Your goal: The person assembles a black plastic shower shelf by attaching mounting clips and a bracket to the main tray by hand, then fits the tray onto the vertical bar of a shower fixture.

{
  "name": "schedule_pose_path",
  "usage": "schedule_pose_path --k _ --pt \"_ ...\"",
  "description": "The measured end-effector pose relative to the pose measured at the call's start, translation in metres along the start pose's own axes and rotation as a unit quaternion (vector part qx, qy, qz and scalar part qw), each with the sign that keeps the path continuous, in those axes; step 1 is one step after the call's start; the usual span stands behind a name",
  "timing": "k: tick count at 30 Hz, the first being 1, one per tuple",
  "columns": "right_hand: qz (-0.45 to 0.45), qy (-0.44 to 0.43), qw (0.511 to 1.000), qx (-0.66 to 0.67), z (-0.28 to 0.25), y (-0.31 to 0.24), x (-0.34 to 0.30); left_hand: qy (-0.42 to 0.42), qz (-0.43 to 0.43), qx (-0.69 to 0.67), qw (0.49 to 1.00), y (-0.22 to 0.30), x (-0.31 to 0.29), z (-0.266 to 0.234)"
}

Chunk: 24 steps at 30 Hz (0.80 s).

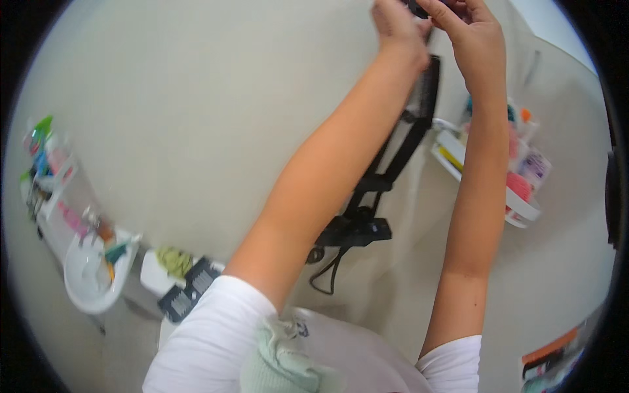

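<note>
Both my arms reach up to the top edge of the head view. My right hand [477, 31] is closed, its thumb pressed on a small black part [417, 8] that the edge cuts off. My left hand [398, 27] is bent at the wrist and closed right beside that part. What its fingers grip is hidden. Below the hands, a black jointed frame [409, 147] runs down behind my left forearm to a black base [359, 230] with a looped cable. Whether the small part belongs to this frame I cannot tell.
A white shelf [522, 211] with bottles and pink items hangs behind my right forearm. To the left are a white washbasin [87, 298], a shelf of bottles [52, 167], a green cloth [173, 262] and dark grey panels [189, 288]. A pale green cloth [282, 357] lies against my front.
</note>
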State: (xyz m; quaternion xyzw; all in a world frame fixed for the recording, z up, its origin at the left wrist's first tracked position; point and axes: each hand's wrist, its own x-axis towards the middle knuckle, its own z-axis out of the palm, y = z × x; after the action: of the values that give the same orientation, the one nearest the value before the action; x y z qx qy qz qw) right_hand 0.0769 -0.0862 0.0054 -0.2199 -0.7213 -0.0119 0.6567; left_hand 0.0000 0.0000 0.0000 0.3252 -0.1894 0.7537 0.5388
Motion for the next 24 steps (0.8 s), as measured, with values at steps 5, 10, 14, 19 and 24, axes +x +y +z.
schedule_pose_path --k 5,10,14,19,24 --pt "-0.192 0.027 0.979 -0.063 0.089 -0.027 -0.072 0.042 0.013 0.013 0.999 0.102 -0.078 -0.010" --pt "-0.278 0.034 0.959 0.044 0.159 -0.011 -0.125 0.118 0.147 0.117 0.975 0.158 -0.123 -0.073" --pt "-0.230 -0.069 0.971 0.012 0.205 -0.031 -0.183 0.218 0.209 0.169 0.938 0.227 -0.171 -0.112" --pt "-0.208 -0.177 0.954 0.121 0.220 -0.087 -0.234 0.200 0.201 0.170 0.944 0.309 -0.220 -0.134" --pt "-0.114 -0.582 0.550 0.588 0.212 -0.177 -0.290 0.156 0.239 0.181 0.941 0.410 -0.270 -0.139"
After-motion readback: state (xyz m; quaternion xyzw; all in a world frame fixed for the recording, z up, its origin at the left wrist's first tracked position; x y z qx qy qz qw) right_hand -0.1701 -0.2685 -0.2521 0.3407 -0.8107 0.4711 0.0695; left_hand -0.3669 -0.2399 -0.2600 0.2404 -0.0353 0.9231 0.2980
